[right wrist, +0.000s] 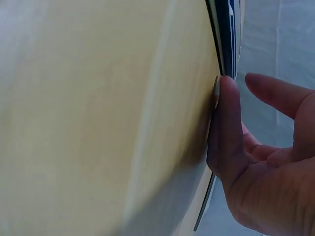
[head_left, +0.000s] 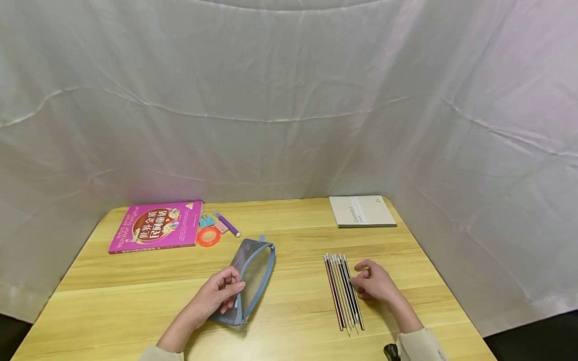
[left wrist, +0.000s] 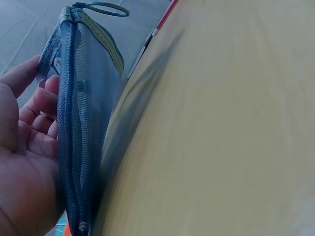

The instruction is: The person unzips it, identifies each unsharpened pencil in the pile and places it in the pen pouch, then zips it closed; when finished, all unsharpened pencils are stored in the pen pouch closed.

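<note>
Blue-grey mesh forms the pencil case [head_left: 256,276], its zipped mouth gaping; its contents cannot be made out. The left hand [head_left: 219,293] pinches the mouth's left edge with bent fingers. Right of the case lies a row of pencils [head_left: 347,291]; the right hand [head_left: 375,285], fingers loosely bent and thumb and forefinger parted, touches the nearest edge, gripping none. Beyond the case, leftward, sit an orange tape roll [head_left: 208,244], a purple marker [head_left: 228,224] and a magenta fairy-tale book [head_left: 131,235].
</note>
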`<action>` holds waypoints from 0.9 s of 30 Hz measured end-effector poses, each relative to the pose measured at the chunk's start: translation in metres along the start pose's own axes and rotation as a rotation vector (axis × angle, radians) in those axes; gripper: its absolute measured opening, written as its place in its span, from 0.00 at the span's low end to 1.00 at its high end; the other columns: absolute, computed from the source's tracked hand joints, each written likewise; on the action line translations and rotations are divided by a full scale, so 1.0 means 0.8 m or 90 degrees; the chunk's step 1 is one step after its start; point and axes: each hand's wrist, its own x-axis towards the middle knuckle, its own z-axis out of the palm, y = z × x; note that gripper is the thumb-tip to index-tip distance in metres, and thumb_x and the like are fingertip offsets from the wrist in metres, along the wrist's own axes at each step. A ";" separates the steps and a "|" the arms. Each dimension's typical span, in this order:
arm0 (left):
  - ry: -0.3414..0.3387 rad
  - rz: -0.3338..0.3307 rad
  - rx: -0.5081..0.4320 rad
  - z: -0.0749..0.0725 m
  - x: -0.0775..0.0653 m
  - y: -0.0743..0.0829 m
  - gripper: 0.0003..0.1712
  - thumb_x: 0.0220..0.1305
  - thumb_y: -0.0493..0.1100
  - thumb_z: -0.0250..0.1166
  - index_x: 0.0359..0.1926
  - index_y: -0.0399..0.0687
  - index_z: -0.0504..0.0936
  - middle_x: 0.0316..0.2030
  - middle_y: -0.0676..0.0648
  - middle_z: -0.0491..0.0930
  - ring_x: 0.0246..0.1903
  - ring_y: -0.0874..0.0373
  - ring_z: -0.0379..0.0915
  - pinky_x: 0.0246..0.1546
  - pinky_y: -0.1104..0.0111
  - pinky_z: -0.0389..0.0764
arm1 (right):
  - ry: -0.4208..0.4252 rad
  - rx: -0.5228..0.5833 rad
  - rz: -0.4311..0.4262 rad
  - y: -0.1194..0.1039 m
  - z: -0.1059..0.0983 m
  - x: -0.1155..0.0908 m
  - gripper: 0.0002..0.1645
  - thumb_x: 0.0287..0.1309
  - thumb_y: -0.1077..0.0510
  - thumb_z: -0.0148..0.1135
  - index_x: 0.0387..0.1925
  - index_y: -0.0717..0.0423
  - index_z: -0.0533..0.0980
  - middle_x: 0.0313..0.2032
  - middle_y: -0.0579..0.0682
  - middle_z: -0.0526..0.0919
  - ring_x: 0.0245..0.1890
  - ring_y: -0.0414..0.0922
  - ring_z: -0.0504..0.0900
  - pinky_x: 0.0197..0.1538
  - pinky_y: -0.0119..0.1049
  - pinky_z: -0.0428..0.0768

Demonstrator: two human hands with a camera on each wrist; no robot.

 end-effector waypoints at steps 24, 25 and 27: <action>-0.018 -0.016 -0.003 0.003 0.005 -0.008 0.14 0.78 0.42 0.60 0.42 0.34 0.69 0.26 0.53 0.70 0.20 0.65 0.68 0.18 0.77 0.71 | 0.009 -0.021 0.014 0.004 -0.002 0.017 0.34 0.56 0.72 0.69 0.63 0.68 0.65 0.33 0.57 0.78 0.24 0.47 0.81 0.28 0.42 0.87; -0.018 -0.017 -0.004 0.002 0.005 -0.008 0.14 0.78 0.43 0.60 0.43 0.34 0.69 0.26 0.53 0.70 0.20 0.65 0.68 0.18 0.77 0.71 | 0.006 -0.027 0.015 0.003 -0.002 0.017 0.36 0.55 0.72 0.70 0.63 0.68 0.65 0.32 0.57 0.78 0.24 0.47 0.81 0.27 0.42 0.87; -0.018 -0.019 -0.005 0.002 0.003 -0.010 0.15 0.78 0.43 0.60 0.43 0.33 0.68 0.26 0.53 0.70 0.20 0.65 0.68 0.18 0.76 0.71 | 0.003 -0.039 0.015 0.002 -0.001 0.016 0.37 0.52 0.72 0.72 0.62 0.68 0.65 0.32 0.57 0.78 0.23 0.48 0.81 0.27 0.41 0.86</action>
